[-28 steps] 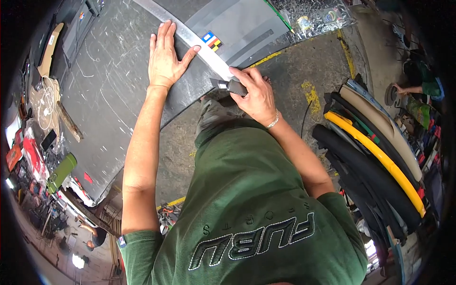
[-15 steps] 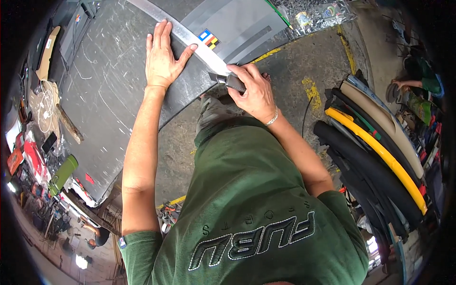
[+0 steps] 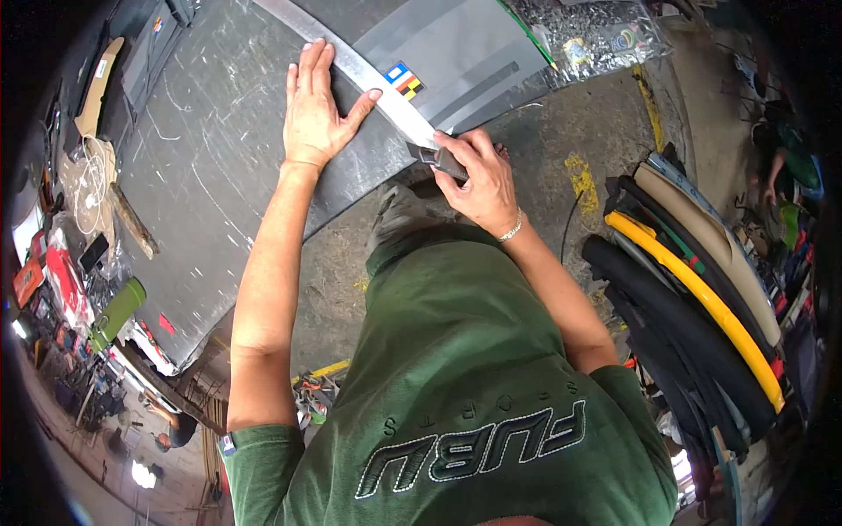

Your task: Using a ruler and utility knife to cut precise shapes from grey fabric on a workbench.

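My left hand (image 3: pixel 317 123) lies flat with its fingers stretched out. Its fingertips and thumb press on a long metal ruler (image 3: pixel 373 81) that runs slantwise over a grey sheet (image 3: pixel 474 31). A small patch of coloured flags (image 3: pixel 404 81) shows on the sheet beside the ruler. At the ruler's near end, my right hand (image 3: pixel 485 182) is closed around a black utility knife (image 3: pixel 450 164). The knife's dark blade end points left, by the table edge, and my index finger reaches the ruler's end. Whether the blade touches the sheet, I cannot tell.
The scratched dark table (image 3: pixel 197 175) spreads to the left. A green pencil (image 3: pixel 529 37) and clear plastic packaging (image 3: pixel 605 48) lie at the right. Rolls of material, including a yellow roll (image 3: pixel 702 298), stand at my right. A phone (image 3: pixel 94 252) and green tube (image 3: pixel 118 313) lie left.
The whole view has shifted slightly, so table and hands appear a little farther right and lower. Both hands keep nearly the same places on the ruler. Another person's arm at far right has lowered.
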`<state>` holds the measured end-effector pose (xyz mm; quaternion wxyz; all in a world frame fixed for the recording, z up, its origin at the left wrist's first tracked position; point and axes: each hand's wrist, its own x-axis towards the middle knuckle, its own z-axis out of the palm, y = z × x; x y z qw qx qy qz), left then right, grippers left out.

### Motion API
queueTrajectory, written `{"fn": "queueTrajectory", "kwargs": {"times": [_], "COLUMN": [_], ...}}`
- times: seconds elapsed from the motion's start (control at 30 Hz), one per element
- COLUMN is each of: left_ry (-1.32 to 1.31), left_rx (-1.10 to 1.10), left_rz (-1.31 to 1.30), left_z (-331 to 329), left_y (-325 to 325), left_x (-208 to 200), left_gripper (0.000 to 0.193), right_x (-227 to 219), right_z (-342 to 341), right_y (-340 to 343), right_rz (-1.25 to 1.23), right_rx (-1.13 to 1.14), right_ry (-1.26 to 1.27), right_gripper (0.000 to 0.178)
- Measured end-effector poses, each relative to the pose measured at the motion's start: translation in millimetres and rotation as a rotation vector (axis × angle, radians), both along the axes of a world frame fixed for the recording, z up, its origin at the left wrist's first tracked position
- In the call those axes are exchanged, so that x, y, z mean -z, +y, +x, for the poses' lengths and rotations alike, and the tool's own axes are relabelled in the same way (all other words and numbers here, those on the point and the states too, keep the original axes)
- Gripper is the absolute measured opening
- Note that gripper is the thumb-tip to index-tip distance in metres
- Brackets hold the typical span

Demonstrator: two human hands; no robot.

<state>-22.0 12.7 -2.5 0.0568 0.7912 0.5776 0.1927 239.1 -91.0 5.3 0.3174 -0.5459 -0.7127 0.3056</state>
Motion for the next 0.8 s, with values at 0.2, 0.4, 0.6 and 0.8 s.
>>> {"fn": "queueTrajectory", "kwargs": {"times": [0.2, 0.4, 0.6, 0.8], "left_ry": [0.021, 0.028, 0.031, 0.033], "left_rx": [-0.014, -0.020, -0.020, -0.020], "left_rz": [-0.026, -0.029, -0.032, -0.041], "left_z": [-2.1, -3.2, -1.2, -1.3], "left_y": [0.4, 0.3, -0.5, -0.8], "left_x": [1.5, 1.7, -0.7, -1.7], "left_gripper": [0.098, 0.098, 0.092, 0.092], "right_x": [-0.7, -0.9, 0.4, -0.8], "right_z": [-0.2, -1.5, -1.5, -1.6], "right_y": [0.7, 1.5, 1.5, 1.5], "right_rz": [-0.022, -0.004, 0.003, -0.002], "right_rx": [-0.019, -0.023, -0.026, -0.025], "right_ry": [0.009, 0.015, 0.011, 0.010], "right_gripper": [0.054, 0.055, 0.056, 0.055]}}
